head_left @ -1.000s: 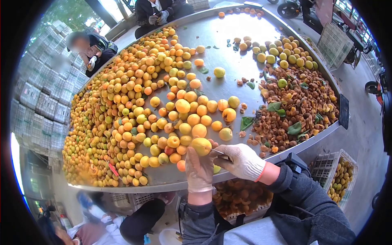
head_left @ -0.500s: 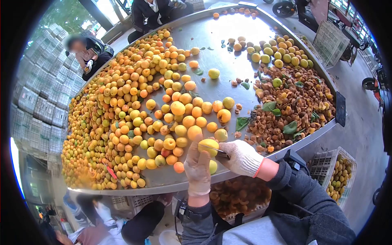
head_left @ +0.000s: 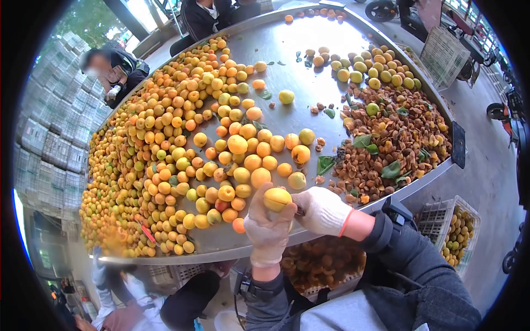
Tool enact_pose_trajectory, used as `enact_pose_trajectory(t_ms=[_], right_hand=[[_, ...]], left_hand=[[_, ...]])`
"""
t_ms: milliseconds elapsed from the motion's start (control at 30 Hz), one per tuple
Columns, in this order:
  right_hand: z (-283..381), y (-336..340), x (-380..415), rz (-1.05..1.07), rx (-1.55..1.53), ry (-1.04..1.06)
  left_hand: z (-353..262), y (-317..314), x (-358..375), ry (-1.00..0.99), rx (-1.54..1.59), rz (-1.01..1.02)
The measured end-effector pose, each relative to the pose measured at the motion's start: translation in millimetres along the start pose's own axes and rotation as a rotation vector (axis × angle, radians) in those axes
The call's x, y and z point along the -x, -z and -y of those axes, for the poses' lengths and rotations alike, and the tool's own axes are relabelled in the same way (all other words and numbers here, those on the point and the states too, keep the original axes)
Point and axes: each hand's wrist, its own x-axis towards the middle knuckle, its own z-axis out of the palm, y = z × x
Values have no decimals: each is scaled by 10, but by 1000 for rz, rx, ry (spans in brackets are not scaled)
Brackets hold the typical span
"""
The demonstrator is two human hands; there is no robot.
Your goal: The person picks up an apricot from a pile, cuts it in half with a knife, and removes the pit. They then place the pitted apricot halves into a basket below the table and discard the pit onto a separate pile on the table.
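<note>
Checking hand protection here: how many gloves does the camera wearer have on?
2: one glove on the left hand, which holds a yellow fruit, and another on the right hand, just beside it. Both are in view; neither is hidden.

Surface (head_left: 342,34): bare metal, raised rim. Left side buried under a heap of yellow-orange fruit (head_left: 180,140), thinning toward the middle. Right: brown pile of fruit pieces (head_left: 395,146), cluster of whole fruit (head_left: 381,67) just beyond. Large green leaf (head_left: 325,164) beside the brown pile.
</note>
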Motion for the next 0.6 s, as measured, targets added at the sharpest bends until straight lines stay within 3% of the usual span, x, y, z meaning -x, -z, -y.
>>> enact_pose_trajectory(t_ms=[100,167,267,333,400,433,467,533,567,600], right_hand=[[-77,10,-4,183,-288,7],[-90,5,35,327,-553,-44],[-106,-25,27,300,-579,-36],[-54,206,66,294,-391,-45],[-70,396,152,92,-288,-13],[37,510,191,-58,-456,-99],[203,624,198,-121,-614,-411],[151,515,141,-189,-681,-251],[172,481,120,-202,-553,-197],[184,453,105,-213,-422,-147]], left_hand=[[-16,81,-24,-114,-267,110],[-28,91,-4,-27,-107,140],[-3,93,-15,50,115,160],[10,124,-87,40,172,150],[-10,195,-167,126,441,-99],[-53,196,-178,131,391,-119],[-32,173,-166,128,396,-128],[47,60,-139,-171,-346,24],[80,-2,-134,-323,-712,118],[105,-46,-126,-323,-703,139]])
